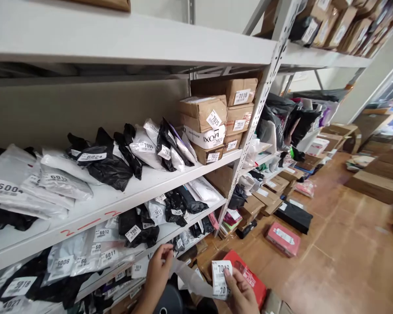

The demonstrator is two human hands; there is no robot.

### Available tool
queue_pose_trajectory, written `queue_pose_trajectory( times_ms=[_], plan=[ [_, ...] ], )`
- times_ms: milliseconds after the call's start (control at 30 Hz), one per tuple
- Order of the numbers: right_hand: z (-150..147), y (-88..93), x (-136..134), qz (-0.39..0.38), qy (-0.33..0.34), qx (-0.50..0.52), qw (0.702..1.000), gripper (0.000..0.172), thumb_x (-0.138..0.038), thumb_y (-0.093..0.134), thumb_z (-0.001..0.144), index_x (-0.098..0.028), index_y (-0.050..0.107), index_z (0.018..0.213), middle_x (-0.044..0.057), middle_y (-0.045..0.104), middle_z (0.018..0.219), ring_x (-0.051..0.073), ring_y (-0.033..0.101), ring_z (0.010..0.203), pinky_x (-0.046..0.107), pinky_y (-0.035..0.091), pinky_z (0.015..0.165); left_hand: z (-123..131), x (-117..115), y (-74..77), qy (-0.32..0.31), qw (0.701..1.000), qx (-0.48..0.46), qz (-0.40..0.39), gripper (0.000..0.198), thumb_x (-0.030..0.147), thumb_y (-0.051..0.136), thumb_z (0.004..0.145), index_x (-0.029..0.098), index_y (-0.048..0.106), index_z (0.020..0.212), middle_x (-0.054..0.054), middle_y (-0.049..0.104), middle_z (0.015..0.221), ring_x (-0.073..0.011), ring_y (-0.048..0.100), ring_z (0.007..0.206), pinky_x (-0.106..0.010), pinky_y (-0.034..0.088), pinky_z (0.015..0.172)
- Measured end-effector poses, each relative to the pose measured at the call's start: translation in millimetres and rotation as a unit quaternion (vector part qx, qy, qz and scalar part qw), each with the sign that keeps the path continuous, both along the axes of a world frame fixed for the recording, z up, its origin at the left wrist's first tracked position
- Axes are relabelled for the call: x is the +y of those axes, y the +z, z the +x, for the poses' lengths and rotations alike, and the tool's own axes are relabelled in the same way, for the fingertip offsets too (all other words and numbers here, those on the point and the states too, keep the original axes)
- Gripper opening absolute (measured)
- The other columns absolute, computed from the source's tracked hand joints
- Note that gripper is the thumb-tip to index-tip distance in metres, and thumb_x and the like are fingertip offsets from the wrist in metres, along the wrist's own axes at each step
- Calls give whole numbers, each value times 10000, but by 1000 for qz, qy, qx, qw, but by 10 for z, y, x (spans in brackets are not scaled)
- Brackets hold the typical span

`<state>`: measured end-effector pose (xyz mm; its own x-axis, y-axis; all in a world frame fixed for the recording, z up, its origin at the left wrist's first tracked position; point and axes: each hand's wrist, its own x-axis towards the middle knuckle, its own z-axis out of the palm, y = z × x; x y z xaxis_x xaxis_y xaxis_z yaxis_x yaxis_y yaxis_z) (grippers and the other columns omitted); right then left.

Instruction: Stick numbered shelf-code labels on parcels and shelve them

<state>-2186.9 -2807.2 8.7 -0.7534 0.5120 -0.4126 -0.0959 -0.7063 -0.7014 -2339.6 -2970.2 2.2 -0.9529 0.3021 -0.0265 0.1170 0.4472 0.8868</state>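
Lots of bags (pixel 111 170) and boxes (pixel 221 120) here wear a number label (pixel 92 157), so that part looks done to me. The two labels you can see on the label strip (pixel 218 281) are not on any parcel yet, so those look left to do. I can't see how many more there are. The label strip is low in front of you, beside the red box (pixel 253 281). Your right grip (pixel 242 293) is pinched tight on it, thumb on the front. Your left grip (pixel 159 267) has its thumb and finger near the strip's pale end, but I can't tell if they hold it.

Now count. The strip's low number looks like 7019, and the top one is hard to read. On the shelf (pixel 163 182), two piles have three boxes each, so six. You also have one red box, one pink box (pixel 283 240) and one black box (pixel 294 217) on the floor (pixel 334 266). The bags overlap too much to count
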Motion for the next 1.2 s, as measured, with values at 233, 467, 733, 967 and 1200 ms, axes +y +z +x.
queue_pose_trajectory(
  times_ms=[233, 467, 733, 967, 1200],
  plan=[
    [161, -242, 428, -35, -31, -58, 997, 354, -441, 855, 504, -210, 681, 708, 13, 676, 569, 202, 637, 513, 302, 500, 521, -417, 974, 304, -142, 938, 176, -262, 259, 192, 530, 806, 186, 635, 1043, -63, 668, 997, -200, 592, 989, -303, 450, 875],
    [-454, -46, 1022, -5, 29, -27, 999, 396, -497, 841, 494, -192, 661, 673, 22, 675, 585, 190, 608, 527, 305, 480, 545, -952, 1459, 226, -108, 866, 207, -443, 259, 219, 552, 820, 128, 647, 1043, -145, 637, 1078, -319, 498, 1075, -442, 367, 873],
    [-845, -215, 1436, 2, 102, -11, 995, 427, -517, 821, 525, -163, 671, 710, 32, 680, 602, 169, 587, 512, 287, 451, 537, -1042, 1503, 130, -89, 827, 226, -508, 195, 298, 585, 812, 187, 687, 934, -102, 635, 990, -296, 484, 1020, -426, 331, 831],
    [-1192, -674, 1371, 12, 197, 11, 980, 429, -534, 807, 539, -158, 677, 702, 12, 661, 595, 121, 551, 513, 243, 409, 548, -1076, 1660, 117, -92, 853, 232, -459, 144, 203, 571, 786, 190, 649, 907, -82, 584, 1090, -264, 468, 1056, -411, 355, 898],
    [-1741, -874, 1118, 25, 206, 50, 977, 434, -559, 798, 509, -170, 657, 641, -1, 630, 570, 138, 541, 548, 271, 414, 601, -1344, 1579, 262, -305, 842, 178, -407, 404, 72, 430, 768, 245, 644, 1063, -22, 651, 1118, -193, 494, 1109, -340, 310, 1007]
  ],
)
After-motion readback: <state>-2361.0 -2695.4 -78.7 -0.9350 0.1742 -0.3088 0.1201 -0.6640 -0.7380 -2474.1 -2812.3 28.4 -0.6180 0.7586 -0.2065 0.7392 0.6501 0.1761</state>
